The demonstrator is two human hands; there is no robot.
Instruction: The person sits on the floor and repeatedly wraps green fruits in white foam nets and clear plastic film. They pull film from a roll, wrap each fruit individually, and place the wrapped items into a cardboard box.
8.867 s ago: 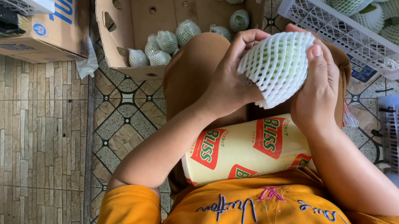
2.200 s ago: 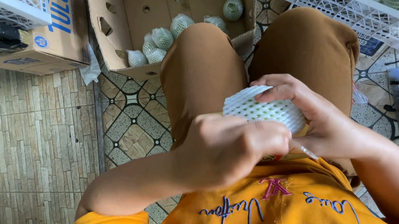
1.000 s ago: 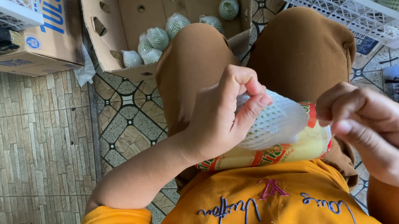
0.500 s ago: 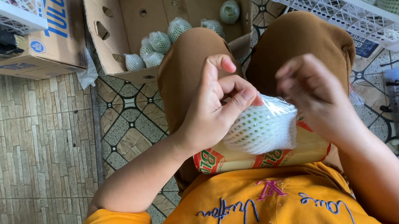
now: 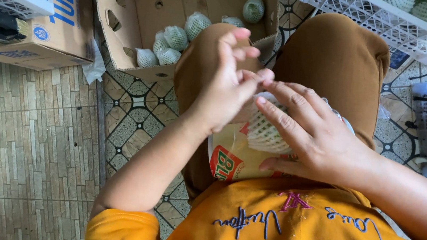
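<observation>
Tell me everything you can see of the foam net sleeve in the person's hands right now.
The foam net sleeve is white, soft-looking mesh with small diamond openings. Only a patch shows, between the left hand and the right hand, both of which touch it. It sits over the lap, against a yellow and red printed pack lying below it. What it wraps is hidden.

My left hand (image 5: 222, 91) and right hand (image 5: 308, 133) on netted fruit (image 5: 266, 131) over my lap, open carton (image 5: 182, 20) ahead, wrapped fruits (image 5: 171, 45) inside, crate (image 5: 391, 19) ahead right.
</observation>
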